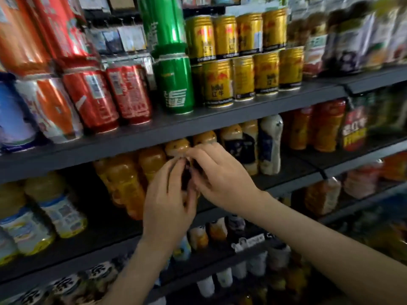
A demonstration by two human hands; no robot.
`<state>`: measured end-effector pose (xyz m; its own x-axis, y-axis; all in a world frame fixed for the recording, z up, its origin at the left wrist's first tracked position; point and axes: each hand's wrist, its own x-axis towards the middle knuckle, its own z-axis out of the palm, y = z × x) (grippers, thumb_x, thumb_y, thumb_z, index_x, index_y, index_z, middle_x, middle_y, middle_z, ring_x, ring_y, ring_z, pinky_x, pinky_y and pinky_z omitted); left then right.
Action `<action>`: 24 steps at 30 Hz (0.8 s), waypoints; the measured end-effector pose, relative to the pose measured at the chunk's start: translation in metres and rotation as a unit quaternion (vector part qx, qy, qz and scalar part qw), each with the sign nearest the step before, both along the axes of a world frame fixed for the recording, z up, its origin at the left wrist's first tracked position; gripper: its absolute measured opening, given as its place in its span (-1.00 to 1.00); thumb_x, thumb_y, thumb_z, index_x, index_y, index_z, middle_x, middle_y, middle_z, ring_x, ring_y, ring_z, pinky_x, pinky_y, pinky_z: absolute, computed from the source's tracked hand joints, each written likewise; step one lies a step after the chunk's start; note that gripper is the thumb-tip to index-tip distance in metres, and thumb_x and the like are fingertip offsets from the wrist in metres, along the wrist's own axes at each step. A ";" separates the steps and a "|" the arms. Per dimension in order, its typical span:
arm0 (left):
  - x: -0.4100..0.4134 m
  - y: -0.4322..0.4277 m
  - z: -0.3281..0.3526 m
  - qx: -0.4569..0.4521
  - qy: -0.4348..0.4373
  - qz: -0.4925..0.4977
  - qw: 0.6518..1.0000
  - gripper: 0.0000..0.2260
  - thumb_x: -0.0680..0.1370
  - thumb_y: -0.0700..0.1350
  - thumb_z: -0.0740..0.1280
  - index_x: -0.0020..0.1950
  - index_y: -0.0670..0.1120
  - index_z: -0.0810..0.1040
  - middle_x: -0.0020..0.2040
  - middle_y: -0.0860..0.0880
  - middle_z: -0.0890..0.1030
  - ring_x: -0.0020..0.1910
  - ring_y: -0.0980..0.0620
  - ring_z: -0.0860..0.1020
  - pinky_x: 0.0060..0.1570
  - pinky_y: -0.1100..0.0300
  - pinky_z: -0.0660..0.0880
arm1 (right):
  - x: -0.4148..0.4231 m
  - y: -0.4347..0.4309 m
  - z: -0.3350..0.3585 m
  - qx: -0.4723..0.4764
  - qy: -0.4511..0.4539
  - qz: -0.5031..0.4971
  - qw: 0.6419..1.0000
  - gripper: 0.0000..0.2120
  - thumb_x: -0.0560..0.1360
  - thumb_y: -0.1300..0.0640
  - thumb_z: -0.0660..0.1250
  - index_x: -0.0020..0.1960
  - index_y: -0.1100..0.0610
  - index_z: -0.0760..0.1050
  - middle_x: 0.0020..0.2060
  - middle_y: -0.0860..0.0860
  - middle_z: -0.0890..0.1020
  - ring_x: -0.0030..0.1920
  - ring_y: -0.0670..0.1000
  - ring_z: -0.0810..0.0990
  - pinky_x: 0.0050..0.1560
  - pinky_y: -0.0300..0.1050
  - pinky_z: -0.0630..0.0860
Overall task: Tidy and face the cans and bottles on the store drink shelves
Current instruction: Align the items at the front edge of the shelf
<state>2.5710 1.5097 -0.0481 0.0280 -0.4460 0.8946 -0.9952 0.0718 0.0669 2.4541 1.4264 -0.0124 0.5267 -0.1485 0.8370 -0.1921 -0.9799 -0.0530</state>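
Both hands are working the middle shelf. The left hand and right hand are meeting around 1 dark-labelled bottle, fingers curling onto it from either side. The bottle is standing in the front row among orange bottles. Motion blur is hiding the exact finger contact. Above, gold cans are sitting 2 high beside a green can.

I had 2 bare forearms stretched forward, converging. The left hand and right hand met at the fingertips, fingers curled, both pinching a small dark object between them.
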 end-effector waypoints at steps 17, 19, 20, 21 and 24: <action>-0.329 -0.174 -0.057 0.109 0.065 -0.127 0.984 -0.62 0.59 -0.02 0.16 0.30 -0.23 0.45 0.20 -0.13 0.54 0.23 -0.02 0.46 0.21 0.13 0.44 | -0.348 -0.149 -0.066 0.110 0.015 -0.183 0.977 -0.73 0.51 0.18 0.18 0.16 0.22 0.48 0.02 0.09 0.57 0.06 0.04 0.45 0.05 -0.19 0.37; -0.366 -0.196 -0.060 0.126 0.077 -0.134 0.980 -0.64 0.59 -0.05 0.25 0.31 -0.23 0.44 0.20 -0.14 0.53 0.22 -0.05 0.48 0.19 0.09 0.47 | -0.387 -0.171 -0.071 0.124 0.012 -0.211 0.970 -0.73 0.50 0.18 0.21 0.18 0.19 0.48 0.03 0.08 0.57 0.07 0.02 0.44 0.08 -0.21 0.35; -0.383 -0.207 -0.061 0.139 0.082 -0.133 0.978 -0.63 0.56 -0.06 0.28 0.30 -0.24 0.45 0.20 -0.15 0.54 0.21 -0.08 0.51 0.16 0.06 0.50 | -0.405 -0.182 -0.074 0.128 0.006 -0.223 0.966 -0.74 0.50 0.19 0.22 0.18 0.19 0.48 0.03 0.08 0.57 0.07 0.00 0.42 0.08 -0.22 0.33; -0.400 -0.219 -0.062 0.150 0.088 -0.131 0.976 -0.61 0.54 -0.06 0.27 0.30 -0.24 0.45 0.20 -0.16 0.54 0.19 -0.11 0.53 0.12 0.04 0.51 | -0.424 -0.193 -0.075 0.133 -0.001 -0.236 0.963 -0.74 0.50 0.18 0.22 0.17 0.20 0.48 0.01 0.08 0.57 0.06 -0.01 0.42 0.07 -0.24 0.33; -0.442 -0.259 -0.063 0.185 0.101 -0.130 0.969 -0.57 0.54 -0.01 0.26 0.34 -0.21 0.42 0.22 -0.15 0.52 0.20 -0.13 0.53 0.10 0.02 0.53 | -0.474 -0.229 -0.080 0.146 -0.018 -0.268 0.952 -0.74 0.52 0.15 0.19 0.17 0.20 0.48 0.01 0.06 0.56 0.06 0.02 0.45 0.06 -0.21 0.39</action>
<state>2.1287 1.2505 -0.1115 0.0293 -0.7507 0.6600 -0.9105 0.2525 0.3276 1.9803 1.1970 -0.0920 0.2813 -0.6162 0.7356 -0.6529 -0.6847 -0.3238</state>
